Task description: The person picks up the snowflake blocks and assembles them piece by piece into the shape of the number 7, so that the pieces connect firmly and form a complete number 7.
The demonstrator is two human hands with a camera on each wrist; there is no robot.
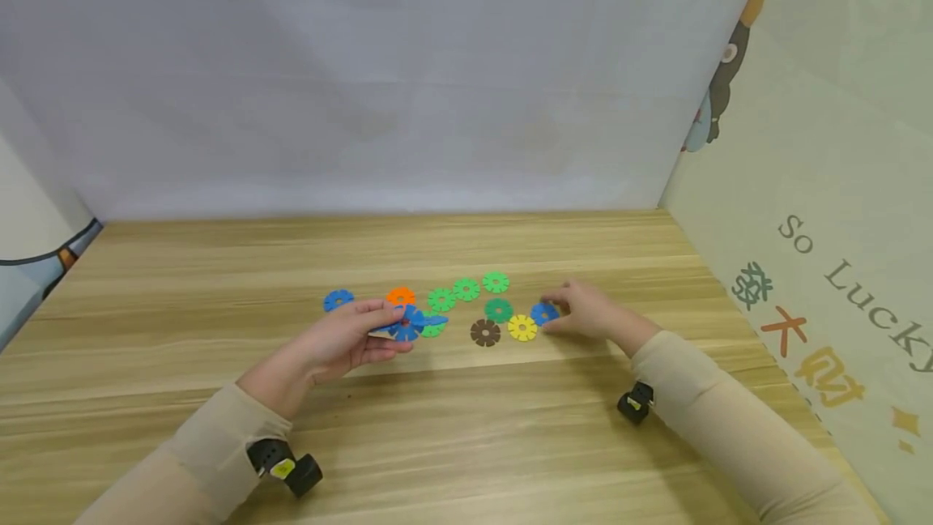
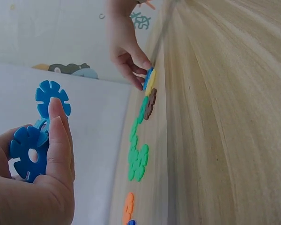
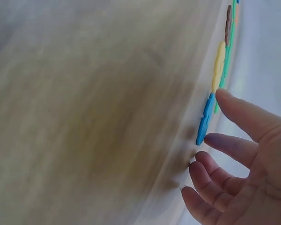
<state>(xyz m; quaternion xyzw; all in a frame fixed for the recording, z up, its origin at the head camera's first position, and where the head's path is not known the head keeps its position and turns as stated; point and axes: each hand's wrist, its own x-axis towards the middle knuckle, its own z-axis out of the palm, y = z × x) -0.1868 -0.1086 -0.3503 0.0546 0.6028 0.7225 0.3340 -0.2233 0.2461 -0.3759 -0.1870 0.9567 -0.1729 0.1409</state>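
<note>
In the head view my left hand (image 1: 364, 335) holds several blue notched plastic discs (image 1: 406, 322) slotted together, raised off the table. The left wrist view shows the joined blue discs (image 2: 30, 152) between thumb and fingers, one standing out past the fingertips. My right hand (image 1: 586, 310) is at the right end of the loose discs. Its thumb and index finger pinch the opposite edges of a single blue disc (image 3: 205, 119), which lies flat on the table. Touching or very near that disc is a yellow disc (image 1: 521, 328).
On the wooden table (image 1: 452, 444) lie a brown disc (image 1: 484, 332), a dark green disc (image 1: 499, 310), several light green discs (image 1: 466, 289), an orange disc (image 1: 401, 296) and another blue disc (image 1: 338, 300). A pale backdrop (image 1: 364, 104) stands behind, a printed wall covering (image 1: 802, 185) at right.
</note>
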